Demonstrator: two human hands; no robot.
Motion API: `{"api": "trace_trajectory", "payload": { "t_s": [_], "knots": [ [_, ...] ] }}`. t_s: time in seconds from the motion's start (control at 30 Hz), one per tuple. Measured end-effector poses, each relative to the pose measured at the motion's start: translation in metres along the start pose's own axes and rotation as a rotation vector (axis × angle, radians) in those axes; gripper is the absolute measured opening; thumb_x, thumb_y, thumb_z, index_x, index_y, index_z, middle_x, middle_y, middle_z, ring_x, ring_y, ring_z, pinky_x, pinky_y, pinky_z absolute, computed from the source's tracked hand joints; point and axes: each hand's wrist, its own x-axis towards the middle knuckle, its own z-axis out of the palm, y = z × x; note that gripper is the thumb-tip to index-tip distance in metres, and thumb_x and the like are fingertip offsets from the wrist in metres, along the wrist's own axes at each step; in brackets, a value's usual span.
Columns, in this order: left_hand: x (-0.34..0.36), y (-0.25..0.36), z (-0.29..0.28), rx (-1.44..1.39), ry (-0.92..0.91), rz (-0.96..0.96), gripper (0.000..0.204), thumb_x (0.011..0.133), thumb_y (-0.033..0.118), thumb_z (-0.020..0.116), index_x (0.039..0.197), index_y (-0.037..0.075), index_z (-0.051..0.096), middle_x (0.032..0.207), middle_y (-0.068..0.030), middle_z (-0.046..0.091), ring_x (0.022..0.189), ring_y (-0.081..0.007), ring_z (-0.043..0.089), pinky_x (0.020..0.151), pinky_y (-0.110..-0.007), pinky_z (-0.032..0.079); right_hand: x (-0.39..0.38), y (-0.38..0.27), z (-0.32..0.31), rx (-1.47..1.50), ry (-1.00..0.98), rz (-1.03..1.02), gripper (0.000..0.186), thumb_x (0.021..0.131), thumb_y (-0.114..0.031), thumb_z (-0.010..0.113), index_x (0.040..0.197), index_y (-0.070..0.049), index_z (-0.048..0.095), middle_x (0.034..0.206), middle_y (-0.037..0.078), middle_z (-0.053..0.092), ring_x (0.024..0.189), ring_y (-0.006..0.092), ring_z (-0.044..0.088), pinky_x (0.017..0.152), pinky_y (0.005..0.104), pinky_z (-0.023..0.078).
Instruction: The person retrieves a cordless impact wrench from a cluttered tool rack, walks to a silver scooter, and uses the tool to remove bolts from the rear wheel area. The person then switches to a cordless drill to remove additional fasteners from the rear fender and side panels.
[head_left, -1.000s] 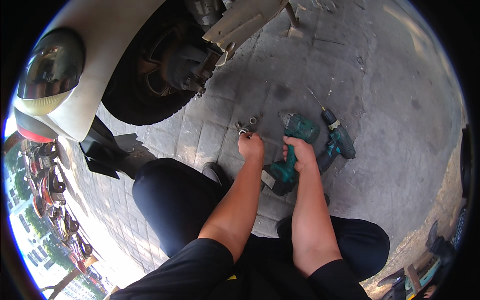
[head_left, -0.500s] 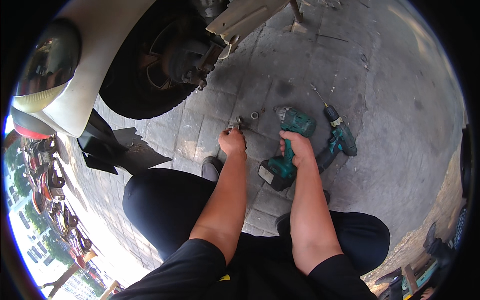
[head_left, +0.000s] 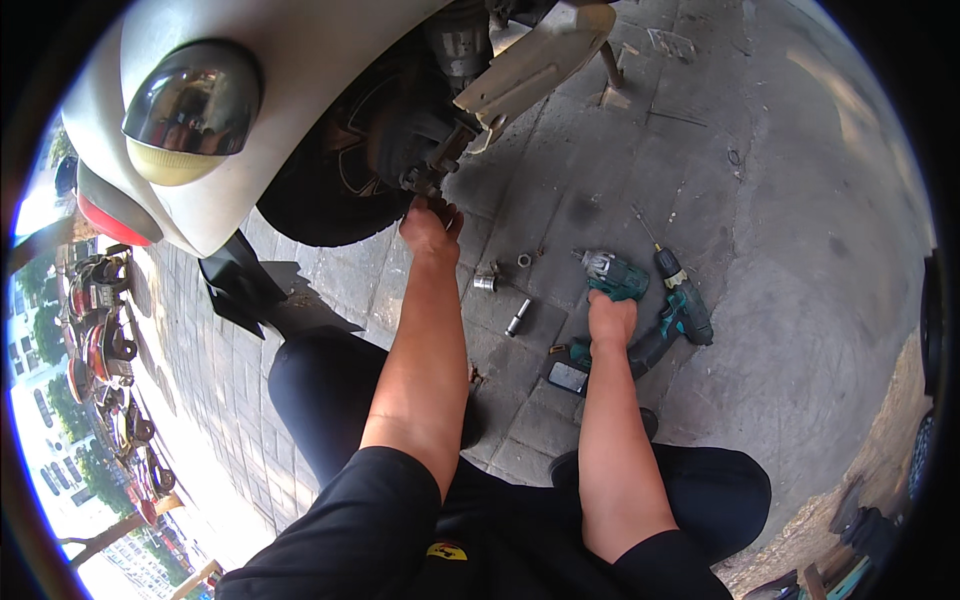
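The cream-bodied scooter's black rear wheel and grimy metal hub point(head_left: 400, 165) stood just above the left hand point(head_left: 430, 228), whose fingers were bunched against the hub hardware; whether they pinched anything could not be told. Under the right hand point(head_left: 610, 318), its fingers clenched round the grip, lay a teal-and-black cordless impact wrench point(head_left: 612, 290), probably heavy, rigid and best held by that handle.

Scooter body point(head_left: 300, 90): cream white. Tail lamp point(head_left: 185, 110) on scooter: chrome hood, amber lens below; red lens point(head_left: 115, 205) lower left of it. Tyre point(head_left: 320, 205) under scooter: black. Mudflap point(head_left: 240, 285) below scooter: black. Paving point(head_left: 780, 230) right of scooter: grey, block-joint pattern. Drill point(head_left: 615, 285) right of scooter: teal with black grip. Second drill point(head_left: 680, 310) beyond it: teal, black. Sockets point(head_left: 485, 282) below tyre: bright silver. Trousers point(head_left: 330, 400): black.
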Motion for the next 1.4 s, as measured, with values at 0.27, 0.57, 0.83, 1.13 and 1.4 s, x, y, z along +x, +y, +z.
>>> {"api": "trace_trajectory", "payload": {
  "t_s": [0.27,0.57,0.83,1.13,1.4],
  "knots": [
    [0.012,-0.014,-0.016,0.006,-0.067,-0.007,0.020,0.096,0.027,0.050,0.091,0.009,0.058,0.078,-0.0035,0.056,0.069,-0.0172,0.054,0.063,-0.036,0.048,-0.066,-0.087,0.038,-0.035,-0.368,-0.711,0.042,0.080,-0.021,0.074,0.115,-0.001,0.063,0.103,0.019,0.069,0.097,0.0319,0.067,0.087,0.0410,0.052],
    [0.030,-0.003,-0.036,-0.147,-0.343,-0.272,0.032,0.098,0.037,0.048,0.079,0.012,0.051,0.068,-0.0011,0.049,0.063,-0.0157,0.050,0.056,-0.033,0.042,-0.091,-0.135,0.072,-0.212,-0.675,-0.758,0.043,0.082,-0.028,0.072,0.115,-0.002,0.064,0.109,0.018,0.068,0.105,0.0326,0.064,0.091,0.0388,0.050],
    [0.017,-0.008,-0.018,-0.037,-0.136,-0.199,0.019,0.091,0.030,0.053,0.086,0.012,0.056,0.073,-0.0016,0.055,0.063,-0.0160,0.049,0.059,-0.032,0.045,-0.053,-0.177,0.000,-0.542,-0.590,-0.869,0.043,0.084,-0.027,0.068,0.118,-0.002,0.064,0.117,0.018,0.066,0.112,0.0329,0.062,0.095,0.0386,0.048],
    [0.031,-0.015,-0.038,-0.130,-0.349,-0.267,0.034,0.098,0.042,0.048,0.080,0.014,0.052,0.069,-0.0009,0.048,0.059,-0.0146,0.044,0.054,-0.031,0.039,-0.020,-0.191,-0.129,-0.833,-0.485,-0.993,0.044,0.085,-0.024,0.067,0.120,0.002,0.061,0.115,0.022,0.066,0.112,0.0347,0.062,0.094,0.0410,0.048],
    [0.034,-0.004,-0.016,0.014,-0.122,-0.144,0.032,0.100,0.042,0.046,0.086,0.013,0.050,0.072,-0.0006,0.049,0.058,-0.0142,0.045,0.051,-0.030,0.037,0.012,-0.155,-0.170,-0.880,-0.511,-0.748,0.045,0.087,-0.025,0.066,0.124,-0.001,0.061,0.126,0.021,0.061,0.120,0.0336,0.057,0.100,0.0412,0.046]
  ]
}}
